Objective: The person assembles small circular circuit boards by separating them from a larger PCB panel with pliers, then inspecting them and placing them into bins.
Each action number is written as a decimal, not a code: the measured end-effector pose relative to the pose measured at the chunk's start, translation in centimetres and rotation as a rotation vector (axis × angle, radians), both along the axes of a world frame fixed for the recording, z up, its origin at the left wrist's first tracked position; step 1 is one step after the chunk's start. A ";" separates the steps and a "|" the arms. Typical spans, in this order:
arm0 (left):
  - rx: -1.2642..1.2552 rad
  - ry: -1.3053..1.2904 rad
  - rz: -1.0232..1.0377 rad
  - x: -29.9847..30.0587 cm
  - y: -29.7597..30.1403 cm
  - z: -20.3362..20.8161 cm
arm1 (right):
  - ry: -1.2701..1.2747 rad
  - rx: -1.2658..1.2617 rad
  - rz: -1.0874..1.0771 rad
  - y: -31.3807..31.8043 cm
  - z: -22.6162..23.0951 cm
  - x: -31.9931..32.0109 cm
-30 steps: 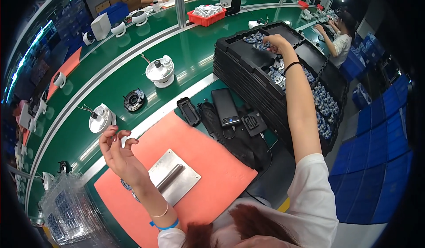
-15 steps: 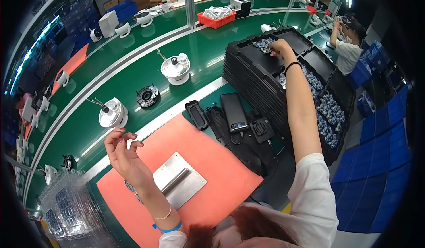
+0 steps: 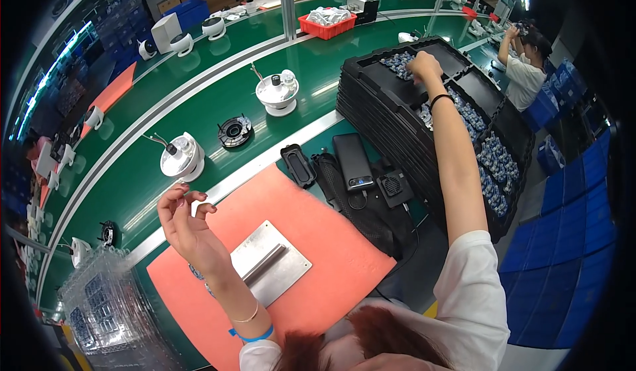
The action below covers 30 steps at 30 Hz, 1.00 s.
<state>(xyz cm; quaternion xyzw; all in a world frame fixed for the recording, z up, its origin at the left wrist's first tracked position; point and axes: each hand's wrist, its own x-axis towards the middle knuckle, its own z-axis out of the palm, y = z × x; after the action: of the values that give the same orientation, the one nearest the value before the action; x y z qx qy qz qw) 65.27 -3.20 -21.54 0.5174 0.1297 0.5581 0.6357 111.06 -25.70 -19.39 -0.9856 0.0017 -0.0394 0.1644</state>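
My left hand (image 3: 190,224) is raised over the left side of the orange mat (image 3: 331,235), fingers loosely bent and apart, holding nothing. Below it on the mat lies a flat metal plate (image 3: 288,275) with a raised bar (image 3: 265,264). A few small electronic parts (image 3: 196,271) show partly behind my left wrist. My right arm reaches out to the stacked black trays (image 3: 371,93). There my right hand (image 3: 426,66) is closed, fingers pointing down beside a pile of small blue circuit boards (image 3: 397,63). Its fingertips are partly hidden, so what they grip cannot be made out.
White round housings (image 3: 277,93) and a black ring-shaped part (image 3: 235,132) ride on the green conveyor (image 3: 218,99). A power bank (image 3: 352,162) and a black mesh bag (image 3: 371,215) lie beside the mat. Clear plastic trays (image 3: 109,305) stand left. A co-worker (image 3: 528,66) sits far right.
The housings and the black ring part have shifted right along the conveyor. My right hand has moved slightly within the tray, its fingers now more hidden. My left hand stays nearly still.
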 end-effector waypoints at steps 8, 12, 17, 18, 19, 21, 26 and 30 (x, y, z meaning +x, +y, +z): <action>0.066 -0.159 -0.010 -4.7 0.8 0.1 | -0.152 -0.071 0.188 0.1 -0.9 -2.8; 0.159 -0.260 0.189 -8.3 0.8 1.5 | -0.019 -0.074 0.161 -0.3 -1.3 -4.0; 0.125 -0.426 0.435 -14.9 0.9 2.1 | -0.145 -0.107 0.134 0.9 -3.4 -4.5; 0.100 -0.476 0.496 -16.5 1.1 2.2 | -0.204 -0.120 0.142 1.3 -3.1 -5.4; 0.144 -0.520 0.462 -18.0 1.5 1.9 | -0.201 -0.108 0.142 1.3 -2.6 -5.2; 0.198 -0.547 0.407 -20.9 1.4 1.6 | -0.197 -0.103 0.141 1.4 -2.6 -5.9; 0.255 -0.576 0.543 -25.5 -0.1 2.5 | -0.218 -0.186 0.235 0.6 -4.0 -5.6; 0.306 -0.081 0.715 -25.5 0.9 2.9 | -0.317 -0.136 0.183 -2.3 -3.7 -6.4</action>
<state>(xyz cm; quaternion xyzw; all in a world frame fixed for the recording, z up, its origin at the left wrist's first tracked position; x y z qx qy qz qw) 39.75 -2.29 -18.60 0.5058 0.1917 0.7773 0.3212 104.65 -27.98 -23.06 -0.9719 -0.1165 -0.1793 0.0987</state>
